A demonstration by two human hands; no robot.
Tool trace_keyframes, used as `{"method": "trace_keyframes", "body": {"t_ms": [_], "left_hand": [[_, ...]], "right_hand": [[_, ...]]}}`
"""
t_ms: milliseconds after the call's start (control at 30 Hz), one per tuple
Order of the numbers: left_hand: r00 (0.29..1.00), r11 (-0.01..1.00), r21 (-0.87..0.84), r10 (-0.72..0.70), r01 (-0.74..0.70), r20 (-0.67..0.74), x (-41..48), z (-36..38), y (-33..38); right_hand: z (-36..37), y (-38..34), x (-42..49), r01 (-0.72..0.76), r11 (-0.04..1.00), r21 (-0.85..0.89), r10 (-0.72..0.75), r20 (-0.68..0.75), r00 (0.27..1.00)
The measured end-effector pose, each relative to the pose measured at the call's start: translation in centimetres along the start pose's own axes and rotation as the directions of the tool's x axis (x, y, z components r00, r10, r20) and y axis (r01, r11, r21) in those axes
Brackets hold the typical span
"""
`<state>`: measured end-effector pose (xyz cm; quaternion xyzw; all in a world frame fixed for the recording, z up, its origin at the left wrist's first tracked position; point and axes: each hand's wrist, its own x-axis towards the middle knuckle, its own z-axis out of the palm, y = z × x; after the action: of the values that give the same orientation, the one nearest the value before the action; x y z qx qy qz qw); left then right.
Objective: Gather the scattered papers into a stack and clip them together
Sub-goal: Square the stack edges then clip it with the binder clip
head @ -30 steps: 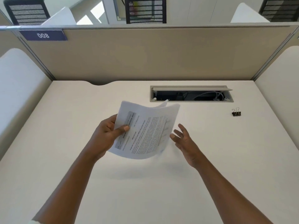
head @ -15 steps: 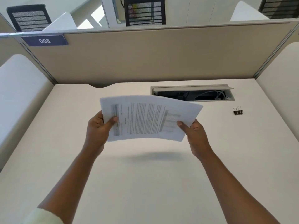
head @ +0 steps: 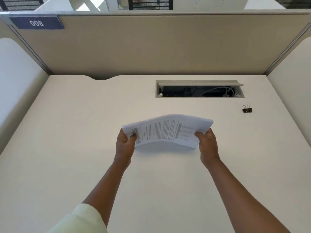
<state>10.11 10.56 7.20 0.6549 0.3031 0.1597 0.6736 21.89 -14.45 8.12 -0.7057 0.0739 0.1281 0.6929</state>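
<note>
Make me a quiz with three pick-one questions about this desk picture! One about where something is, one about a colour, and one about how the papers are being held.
1. Where is the binder clip?
A) on the desk, off to the right of the papers
B) clamped on the papers
C) under the papers

2. What colour is the binder clip's body?
A) red
B) black
C) yellow

3. How are the papers held?
A) lying flat on the desk, untouched
B) by one hand only
C) by both hands, one at each end

Answers:
1 A: the binder clip sits alone on the desk, apart from the papers.
2 B: its body is black, with silvery wire handles.
3 C: the left hand and the right hand each grip an end, and the papers bow upward.
</note>
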Motion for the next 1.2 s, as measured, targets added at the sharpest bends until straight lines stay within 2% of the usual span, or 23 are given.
{"method": "trace_keyframes", "body": {"t_ms": [167, 333, 467, 567, 900, 1033, 1200], "left_hand": [[0.999, 0.999, -0.051, 0.002, -0.004, -0.036, 0.2, 0.1, 0.6], [0.999, 0.999, -0.020, -0.040, 0.039, -0.012, 0.0, 0.2, -1.0], [0.999, 0.998, -0.057, -0.024, 0.022, -0.034, 0.2, 0.4, -0.9], [0.999, 0.999, -0.022, -0.039, 0.039, -0.034, 0.1, 0.5, -1.7], [0.993, 0.994, -0.060, -0.095, 0.091, -0.066, -0.2, 1.5, -2.7], [0.994, 0.994, -0.056, -0.102, 0.099, -0.050, -0.4, 2.2, -2.7], [0.988, 0.991, -0.055, -0.127, 0.122, -0.093, -0.4, 1.8, -3.3]], "right_hand": [[0.1, -0.6, 0.3, 0.032, 0.998, 0.054, -0.029, -0.049, 0.998], [0.0, 1.1, 0.4, -0.044, 0.999, -0.012, 0.044, 0.006, 0.999], [-0.2, 0.6, 0.6, -0.022, 1.000, 0.022, 0.023, -0.012, 1.000], [-0.4, 1.7, 0.2, -0.049, 0.999, -0.011, 0.049, 0.000, 0.999], [0.0, 2.8, 0.1, -0.072, 0.996, 0.047, 0.076, -0.097, 0.992], [0.4, 2.9, 0.0, -0.088, 0.996, 0.027, 0.090, -0.087, 0.992], [-0.1, 3.4, -0.1, -0.079, 0.995, 0.059, 0.086, -0.116, 0.990]]}}
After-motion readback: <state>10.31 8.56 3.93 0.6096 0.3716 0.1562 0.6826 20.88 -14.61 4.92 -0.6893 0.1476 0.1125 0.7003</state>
